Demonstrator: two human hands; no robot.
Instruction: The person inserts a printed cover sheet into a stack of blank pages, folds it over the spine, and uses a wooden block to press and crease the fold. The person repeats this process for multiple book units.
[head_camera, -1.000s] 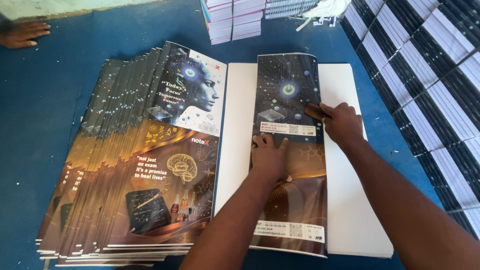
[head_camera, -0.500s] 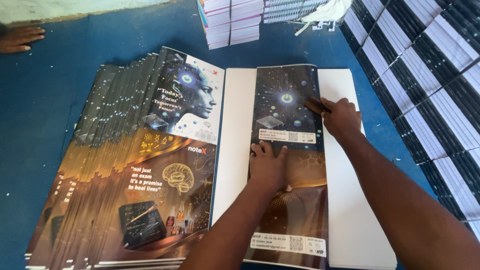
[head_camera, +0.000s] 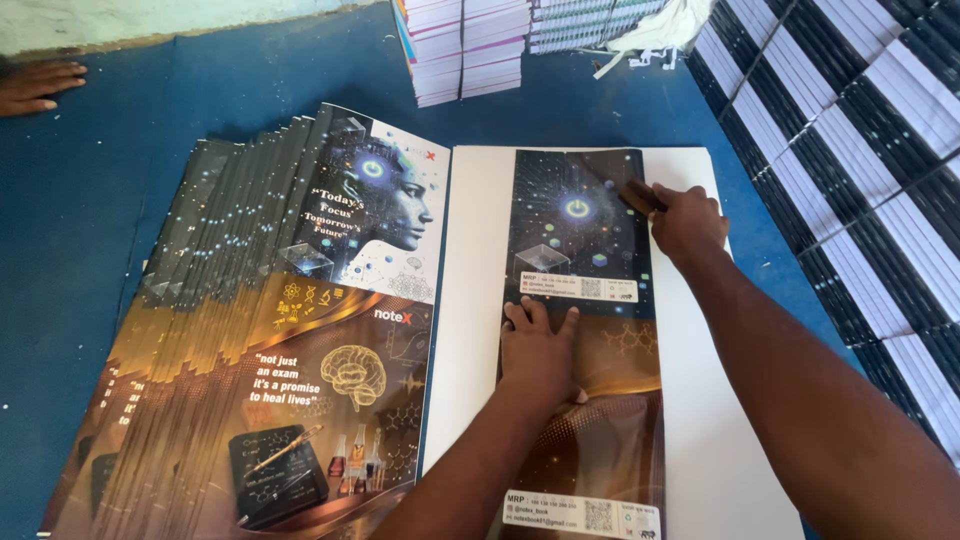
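A white sheet (head_camera: 475, 300) lies on the blue surface with its printed dark cover flap (head_camera: 580, 250) folded over it. My left hand (head_camera: 540, 350) lies flat on the middle of that flap, fingers spread. My right hand (head_camera: 688, 222) is curled at the flap's right edge near the far end. It seems to grip a small dark block (head_camera: 640, 196) and press it on the fold. To the left is a fanned stack of printed covers (head_camera: 250, 340), showing a face above and a brain drawing below.
Stacks of bound notebooks (head_camera: 465, 45) stand at the far side, and rows of black-and-white book spines (head_camera: 860, 150) fill the right. Another person's hand (head_camera: 38, 85) rests on the blue surface (head_camera: 90, 220) at the far left.
My right hand has slid along the fold edge toward the far end of the flap. My left hand has stayed pressed on the middle. The view has shifted slightly.
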